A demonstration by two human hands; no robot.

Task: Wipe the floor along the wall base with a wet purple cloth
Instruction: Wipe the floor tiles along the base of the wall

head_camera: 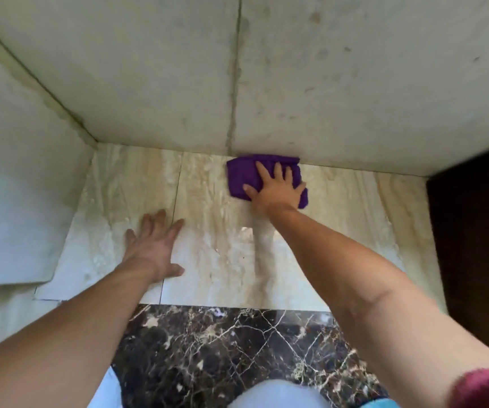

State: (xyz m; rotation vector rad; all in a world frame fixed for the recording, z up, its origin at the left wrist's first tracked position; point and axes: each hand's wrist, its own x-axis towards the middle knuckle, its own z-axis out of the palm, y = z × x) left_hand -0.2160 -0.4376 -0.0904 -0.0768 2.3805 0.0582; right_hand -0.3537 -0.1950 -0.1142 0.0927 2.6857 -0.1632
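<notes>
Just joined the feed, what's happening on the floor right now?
A person is kneeling and wiping pale beige marble floor tiles. The right hand presses flat on a folded purple cloth, whose far edge lies against the base of the grey-white wall. The left hand is spread on the tiles, apparently for support. Dark brown veined marble lies nearer the person.

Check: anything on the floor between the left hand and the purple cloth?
Nothing. In the head view, only bare beige floor tile separates the left hand, flat on the floor, from the purple cloth under the right hand.
</notes>
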